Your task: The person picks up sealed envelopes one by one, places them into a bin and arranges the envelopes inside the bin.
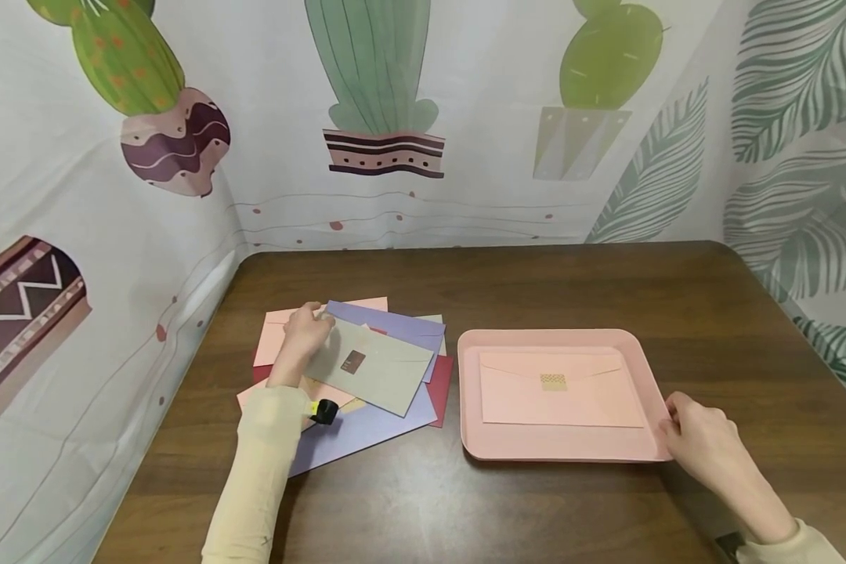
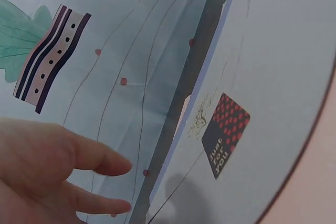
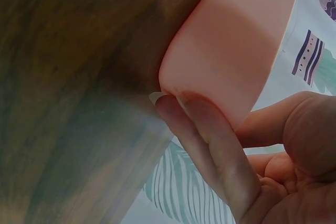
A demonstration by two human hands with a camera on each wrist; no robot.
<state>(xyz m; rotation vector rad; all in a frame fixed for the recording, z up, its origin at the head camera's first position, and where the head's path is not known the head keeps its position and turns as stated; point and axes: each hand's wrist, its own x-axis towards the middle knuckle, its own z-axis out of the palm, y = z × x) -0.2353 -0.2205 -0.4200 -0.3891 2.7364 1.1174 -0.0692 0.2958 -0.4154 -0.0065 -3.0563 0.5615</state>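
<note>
Step (judged): taking up grey envelope (image 1: 389,370), on pile (image 1: 366,440) left of tray (image 1: 564,444) | left hand (image 1: 305,333): thumb and finger spread by envelope's left end | right hand (image 1: 706,440): pinches tray's near right corner | next: likely wants a pinch on envelope's edge | label (image 2: 226,135) reads "Just for you"

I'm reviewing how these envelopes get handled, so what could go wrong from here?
The pale grey envelope lies on top of overlapping envelopes, so lifting it with the left grip might drag neighbours along. The right grip pinches the pink tray near one corner; a tug there might shift or tilt it, sliding the pink envelope inside.
</note>
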